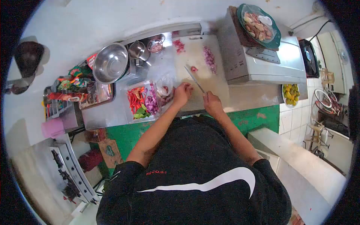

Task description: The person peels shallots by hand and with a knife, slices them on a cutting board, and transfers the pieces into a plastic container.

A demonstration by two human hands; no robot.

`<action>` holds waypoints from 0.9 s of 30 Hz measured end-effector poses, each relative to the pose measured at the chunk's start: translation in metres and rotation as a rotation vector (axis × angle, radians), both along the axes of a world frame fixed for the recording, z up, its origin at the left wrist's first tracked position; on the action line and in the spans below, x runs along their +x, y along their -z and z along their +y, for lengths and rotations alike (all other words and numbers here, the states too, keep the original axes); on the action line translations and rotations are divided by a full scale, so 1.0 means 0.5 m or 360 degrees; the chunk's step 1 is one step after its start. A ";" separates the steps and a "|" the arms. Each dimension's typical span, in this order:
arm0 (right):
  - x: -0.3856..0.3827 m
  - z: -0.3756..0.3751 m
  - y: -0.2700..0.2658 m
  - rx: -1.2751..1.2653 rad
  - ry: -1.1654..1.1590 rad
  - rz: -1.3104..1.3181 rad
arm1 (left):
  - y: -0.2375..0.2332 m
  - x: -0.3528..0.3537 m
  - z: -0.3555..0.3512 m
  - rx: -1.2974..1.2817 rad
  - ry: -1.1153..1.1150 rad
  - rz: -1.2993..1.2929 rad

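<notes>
My right hand [212, 102] grips the handle of a knife [194, 78], its blade slanting up and left over the white cutting board [198, 92]. At the board's left edge, my left hand [183, 94] has its fingers curled together; whatever they may hold is too small to make out. A small reddish piece [194, 69] lies beside the blade. Farther up the board are a pile of chopped purple shallots [209, 60] and a smaller heap of chopped red pieces [179, 46]. Left of my left hand rests a clear plastic bag [164, 88] with pale pieces inside.
A clear tray [127, 112] holds red chilies, shallots and green leaves. Behind it stand a steel bowl [110, 63], a metal cup [137, 49] and a small bowl [155, 45]. A grey appliance [270, 69] borders the board's right, carrying a green plate [276, 37]. Green-yellow citrus fruit [290, 93] sits far right.
</notes>
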State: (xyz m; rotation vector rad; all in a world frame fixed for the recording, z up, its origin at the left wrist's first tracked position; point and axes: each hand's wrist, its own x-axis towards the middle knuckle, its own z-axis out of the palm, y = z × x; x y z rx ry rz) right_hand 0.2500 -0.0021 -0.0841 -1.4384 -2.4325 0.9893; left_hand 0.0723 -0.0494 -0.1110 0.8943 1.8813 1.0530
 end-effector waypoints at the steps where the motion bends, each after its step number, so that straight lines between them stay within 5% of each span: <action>1: 0.003 -0.010 -0.007 0.0015 -0.0025 0.0015 | 0.007 0.001 0.001 -0.0007 0.0017 -0.0009; 3: 0.009 -0.025 -0.005 -0.0056 0.0015 -0.0015 | 0.013 0.002 0.007 0.0013 0.0051 0.0560; 6: 0.014 -0.046 -0.005 -0.0162 0.0040 -0.0040 | 0.011 0.000 0.002 -0.0117 0.0084 0.0629; 27: 0.018 -0.064 0.019 -0.0222 -0.0038 -0.0049 | 0.039 -0.022 0.026 -0.0526 -0.0108 0.0510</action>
